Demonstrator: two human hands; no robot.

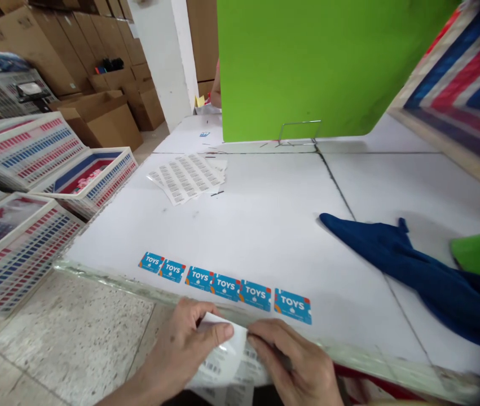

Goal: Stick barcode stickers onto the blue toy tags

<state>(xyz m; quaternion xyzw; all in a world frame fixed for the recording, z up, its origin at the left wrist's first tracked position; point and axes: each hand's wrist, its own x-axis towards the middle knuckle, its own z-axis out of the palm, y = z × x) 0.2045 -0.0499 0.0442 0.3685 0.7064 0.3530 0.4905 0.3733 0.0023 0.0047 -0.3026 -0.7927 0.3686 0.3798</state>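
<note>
A sheet of barcode stickers (216, 361) is held in front of the table's near edge, one part of it curled up. My left hand (184, 344) grips the curled part, thumb on top. At the sheet's right edge, my right hand (293, 358) pinches with thumb and forefinger; whether a single label sits between them is too small to tell. Just beyond the hands, several blue cards marked TOYS lie in a row along the table edge, from the leftmost card (152, 262) to the rightmost card (293, 307).
More sticker sheets (189, 176) lie farther back on the white table (256, 225). A green board (320, 67) stands behind a wire stand (299, 132). Dark blue cloth (417, 265) lies at right. Plastic baskets (108, 180) and cardboard boxes (104, 121) stand at left.
</note>
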